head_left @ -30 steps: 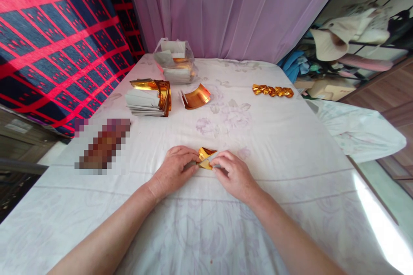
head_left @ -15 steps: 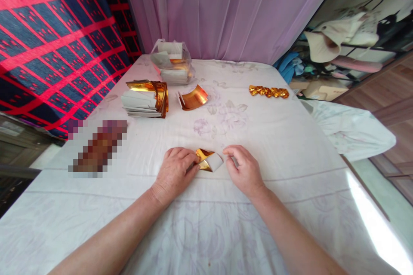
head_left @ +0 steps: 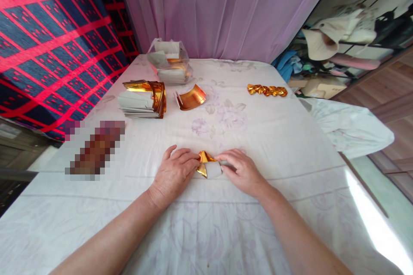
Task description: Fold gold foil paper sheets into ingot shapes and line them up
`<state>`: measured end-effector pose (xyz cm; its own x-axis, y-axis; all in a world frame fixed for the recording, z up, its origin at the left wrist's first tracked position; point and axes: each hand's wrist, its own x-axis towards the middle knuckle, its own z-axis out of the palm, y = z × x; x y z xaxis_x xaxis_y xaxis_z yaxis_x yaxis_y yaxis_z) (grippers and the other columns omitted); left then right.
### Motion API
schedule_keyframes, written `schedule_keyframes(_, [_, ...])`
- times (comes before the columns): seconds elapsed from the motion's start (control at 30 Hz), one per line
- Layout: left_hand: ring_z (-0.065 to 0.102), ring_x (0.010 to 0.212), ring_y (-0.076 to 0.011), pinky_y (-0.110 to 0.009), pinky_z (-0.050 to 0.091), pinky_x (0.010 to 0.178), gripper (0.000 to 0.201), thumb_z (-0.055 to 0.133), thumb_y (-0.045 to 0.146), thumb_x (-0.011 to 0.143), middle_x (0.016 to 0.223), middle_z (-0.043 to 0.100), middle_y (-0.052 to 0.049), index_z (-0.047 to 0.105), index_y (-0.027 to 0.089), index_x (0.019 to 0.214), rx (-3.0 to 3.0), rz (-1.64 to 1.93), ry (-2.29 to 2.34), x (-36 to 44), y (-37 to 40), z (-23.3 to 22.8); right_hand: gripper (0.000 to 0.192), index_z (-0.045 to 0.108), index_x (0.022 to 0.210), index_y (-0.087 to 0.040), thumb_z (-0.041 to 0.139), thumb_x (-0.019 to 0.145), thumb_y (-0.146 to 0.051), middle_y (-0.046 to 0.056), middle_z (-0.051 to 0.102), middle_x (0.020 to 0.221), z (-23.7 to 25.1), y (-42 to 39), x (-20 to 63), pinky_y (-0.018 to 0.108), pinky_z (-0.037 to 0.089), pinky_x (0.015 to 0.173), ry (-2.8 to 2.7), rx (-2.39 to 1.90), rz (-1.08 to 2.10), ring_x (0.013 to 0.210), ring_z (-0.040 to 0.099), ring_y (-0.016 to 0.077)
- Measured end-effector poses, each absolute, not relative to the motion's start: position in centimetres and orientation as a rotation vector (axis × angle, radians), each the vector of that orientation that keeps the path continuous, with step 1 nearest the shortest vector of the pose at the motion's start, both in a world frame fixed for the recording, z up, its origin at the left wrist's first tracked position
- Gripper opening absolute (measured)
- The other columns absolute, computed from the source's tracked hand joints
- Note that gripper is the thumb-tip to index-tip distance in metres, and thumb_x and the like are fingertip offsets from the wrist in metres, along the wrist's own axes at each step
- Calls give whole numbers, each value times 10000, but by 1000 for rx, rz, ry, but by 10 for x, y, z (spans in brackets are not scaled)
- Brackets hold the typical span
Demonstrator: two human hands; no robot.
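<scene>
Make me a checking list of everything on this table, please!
Surface: white flowered cloth over the table.
Job's things: small gold and white paper piece, partly folded, lying between both hands.
Clutter: paper stack, curved gold sheet, plastic bag of sheets, row of folded gold pieces, blurred patch at left.
Grip: left hand and right hand each pinch the piece.
Cables: nothing seen.
Surroundings: purple curtain, red-checked blanket, shelves with hats.

Upper left of the white flowered table point(head_left: 284, 137): stack of gold-and-white paper sheets point(head_left: 142, 99), curled gold sheet point(head_left: 191, 97) beside it, clear plastic bag of sheets point(head_left: 168, 67) behind. Upper right: row of folded gold pieces point(head_left: 267, 90). Behind, lilac curtain point(head_left: 226, 8).
</scene>
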<state>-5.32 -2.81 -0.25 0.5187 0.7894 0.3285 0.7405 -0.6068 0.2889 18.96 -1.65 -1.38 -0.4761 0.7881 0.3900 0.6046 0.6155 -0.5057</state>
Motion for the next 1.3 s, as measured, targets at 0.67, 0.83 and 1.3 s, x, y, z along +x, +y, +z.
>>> schedule_keyframes(0.67, [658,1045,-211,-455,390,1004,158,507,177,949,1148,724,-22,657,225,961,2729,662,1255,-56,-29,-2,181,679,990,-184,512,928,-152,59,710,1033,-1,-35,169,352,490,783,-2473,-862,77,915,611,196])
schedule_keyframes(0.83, [621,1142,-224,-480,346,1079,178,524,162,904,1237,684,-44,657,227,1002,2699,572,1176,-60,-32,1,155,682,936,-203,534,921,-160,44,705,1019,-1,-35,170,352,484,786,-2486,-841,145,920,615,191])
schedule_keyframes(1.3, [631,1129,-250,-486,396,1057,189,574,336,926,1223,680,-90,643,193,1031,2803,578,1147,-55,-45,6,182,689,968,-212,510,939,-191,58,699,1046,1,-37,169,370,488,822,-2517,-882,142,947,611,203])
